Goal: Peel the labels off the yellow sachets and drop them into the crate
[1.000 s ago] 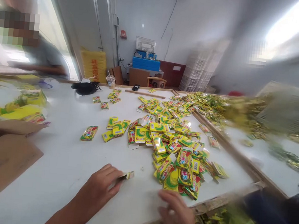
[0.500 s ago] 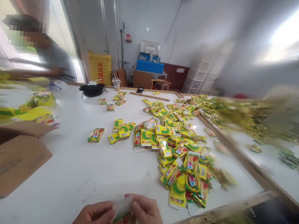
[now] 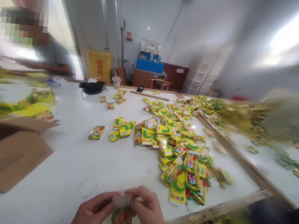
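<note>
Near the front edge of the table, a small printed candy box (image 3: 121, 222) sits between my two hands, its pale end flap raised toward the far side. My left hand (image 3: 92, 210) pinches the flap side of the box from the left. From the right, my right hand (image 3: 146, 210) grips the same end, with thumb and forefinger at the flap. The lower part of the box runs toward the bottom of the view. To the right of my hands lies a heap of similar yellow and green boxes (image 3: 174, 142), some with white flaps sticking out.
An open cardboard carton (image 3: 15, 159) stands at the left. Beyond it, a person (image 3: 51, 55) sits by more yellow packs. A wooden edge strip (image 3: 222, 207) borders the table at right, with shiny wrapped pieces (image 3: 224, 108) past it. A black bag (image 3: 91, 87) and a cup (image 3: 116, 82) stand farther back.
My hands have come slightly closer together over the end of the box, and the raised flap now looks shorter and bent over. The heap of boxes stays the same.
</note>
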`<act>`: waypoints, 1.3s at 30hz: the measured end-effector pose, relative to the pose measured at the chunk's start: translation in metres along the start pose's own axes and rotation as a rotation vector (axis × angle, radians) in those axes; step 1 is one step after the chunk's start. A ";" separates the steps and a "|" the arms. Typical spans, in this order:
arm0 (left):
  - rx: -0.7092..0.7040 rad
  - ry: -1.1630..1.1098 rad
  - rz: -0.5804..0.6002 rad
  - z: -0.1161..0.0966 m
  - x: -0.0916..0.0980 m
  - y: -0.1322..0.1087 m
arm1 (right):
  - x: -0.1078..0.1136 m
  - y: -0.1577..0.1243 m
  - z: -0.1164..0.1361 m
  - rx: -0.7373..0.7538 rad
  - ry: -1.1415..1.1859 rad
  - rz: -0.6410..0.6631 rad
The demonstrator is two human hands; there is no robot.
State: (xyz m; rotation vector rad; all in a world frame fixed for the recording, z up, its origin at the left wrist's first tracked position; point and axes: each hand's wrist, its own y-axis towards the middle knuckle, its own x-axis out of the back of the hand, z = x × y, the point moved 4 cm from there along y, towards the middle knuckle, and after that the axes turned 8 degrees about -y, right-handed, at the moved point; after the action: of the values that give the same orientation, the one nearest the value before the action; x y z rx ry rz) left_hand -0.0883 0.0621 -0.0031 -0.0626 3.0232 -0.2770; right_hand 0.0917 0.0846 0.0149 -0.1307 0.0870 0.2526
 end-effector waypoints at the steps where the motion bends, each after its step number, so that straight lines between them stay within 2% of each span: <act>1: -0.041 0.019 -0.022 0.000 0.001 -0.001 | 0.001 -0.002 0.001 0.042 -0.026 -0.010; 5: -0.166 0.114 -0.048 -0.003 -0.003 -0.006 | 0.004 -0.006 0.000 0.049 -0.061 -0.024; 10: -0.128 0.103 -0.012 -0.002 -0.008 -0.007 | 0.008 -0.006 -0.003 0.002 -0.113 -0.060; 12: -0.223 0.152 0.037 -0.006 -0.010 -0.006 | 0.009 -0.007 -0.002 0.039 -0.173 -0.073; 16: -0.536 0.299 0.192 -0.015 -0.011 -0.013 | 0.011 -0.013 0.006 0.170 -0.265 -0.031; 18: -0.606 0.358 0.219 -0.014 -0.008 -0.019 | 0.011 -0.017 0.009 0.220 -0.296 -0.009; 22: -0.563 0.475 0.104 -0.003 0.001 -0.025 | 0.010 -0.025 0.012 0.319 -0.380 -0.027; 24: -0.550 0.499 0.086 0.001 0.002 -0.027 | 0.008 -0.027 0.010 0.368 -0.390 -0.025; 28: -0.609 0.518 0.172 0.001 -0.003 -0.032 | 0.007 -0.031 0.006 0.412 -0.368 -0.010; 33: -0.612 0.493 0.186 -0.006 -0.012 -0.038 | 0.008 -0.040 0.002 0.473 -0.380 -0.020; 37: -0.611 0.500 0.292 -0.008 -0.017 -0.046 | -0.001 -0.044 -0.006 0.502 -0.406 -0.037; 39: -0.603 0.524 0.336 -0.011 -0.019 -0.044 | 0.003 -0.044 -0.003 0.526 -0.390 -0.082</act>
State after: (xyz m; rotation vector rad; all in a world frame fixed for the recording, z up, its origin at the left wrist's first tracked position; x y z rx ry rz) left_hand -0.0690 0.0217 0.0173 0.5446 3.4104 0.7609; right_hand 0.1054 0.0425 0.0173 0.4372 -0.2401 0.1631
